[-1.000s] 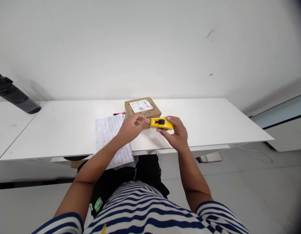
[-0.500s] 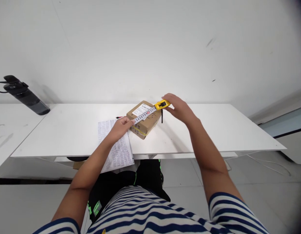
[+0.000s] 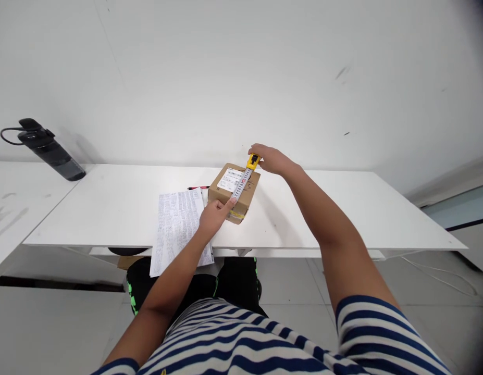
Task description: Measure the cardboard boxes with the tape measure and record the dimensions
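A small cardboard box (image 3: 222, 196) with a white label (image 3: 230, 179) and black handwriting rests on the white table. Across its top runs the pulled-out blade of a yellow tape measure (image 3: 253, 161). My right hand (image 3: 269, 158) grips the tape measure's case at the box's far edge. At the near edge, my left hand (image 3: 215, 214) pinches the free end of the blade, thumb on top. Handwritten sheets (image 3: 174, 219) lie left of the box, partly under my left forearm and over the table's front edge.
A red and black pen (image 3: 198, 187) lies behind the papers. At the far left, a black water bottle (image 3: 53, 151) stands near the wall. The white table (image 3: 335, 208) extends to the right, and its front edge is close to my lap.
The tape blade has swung from a slanted line to a steeper one over the box. My left hand moved right to the near edge, and my right hand shifted left and slightly away.
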